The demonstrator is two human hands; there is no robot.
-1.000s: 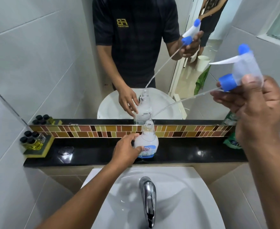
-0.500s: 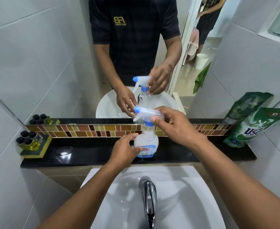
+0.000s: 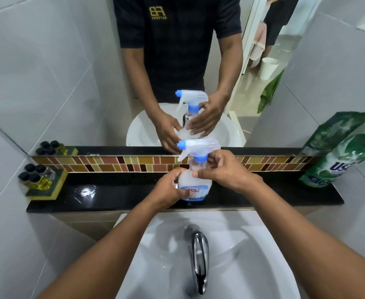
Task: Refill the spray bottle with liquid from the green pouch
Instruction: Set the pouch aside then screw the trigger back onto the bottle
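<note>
A clear spray bottle (image 3: 195, 184) with a blue label stands upright on the black shelf (image 3: 117, 195) above the basin. Its white trigger head (image 3: 201, 146) with a blue nozzle and blue collar sits on the bottle's neck. My left hand (image 3: 168, 192) is wrapped around the bottle's body from the left. At the neck, my right hand (image 3: 222, 169) pinches the blue collar with its fingertips. The green pouch (image 3: 336, 162) leans against the wall at the shelf's right end, untouched.
A white basin (image 3: 252, 255) with a chrome tap (image 3: 197, 253) lies below the shelf. Several small black-capped bottles on a yellow sponge tray (image 3: 38, 182) stand at the shelf's left end. A mirror (image 3: 69, 72) behind the mosaic tile strip reflects a person, the bottle and another person in the doorway.
My right hand brought the trigger head down from the upper right, fed its tube into the bottle and set it on the neck. It now grips the collar. My left hand stayed on the bottle.
</note>
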